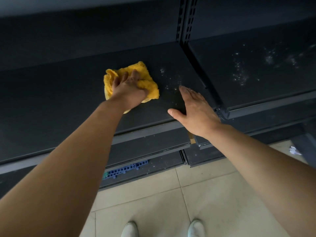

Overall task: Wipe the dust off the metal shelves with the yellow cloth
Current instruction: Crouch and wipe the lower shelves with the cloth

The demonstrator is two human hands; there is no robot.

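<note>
A crumpled yellow cloth (148, 86) lies on the dark metal shelf (59, 93) near its middle. My left hand (130, 89) presses down on the cloth, fingers spread and gripping it. My right hand (195, 110) rests flat and open on the shelf's front edge, a little to the right of the cloth. White dust specks (171, 81) lie on the shelf between the cloth and my right hand. The neighbouring shelf (256, 86) on the right carries more white dust (241, 74).
A slotted upright post (185, 19) divides the two shelf bays. Lower shelves (145, 147) step out beneath. A blue perforated plastic piece (126, 169) lies on the bottom shelf. Crumpled white paper (294, 150) sits on the tiled floor (153, 202). My shoes (195, 228) stand close to the rack.
</note>
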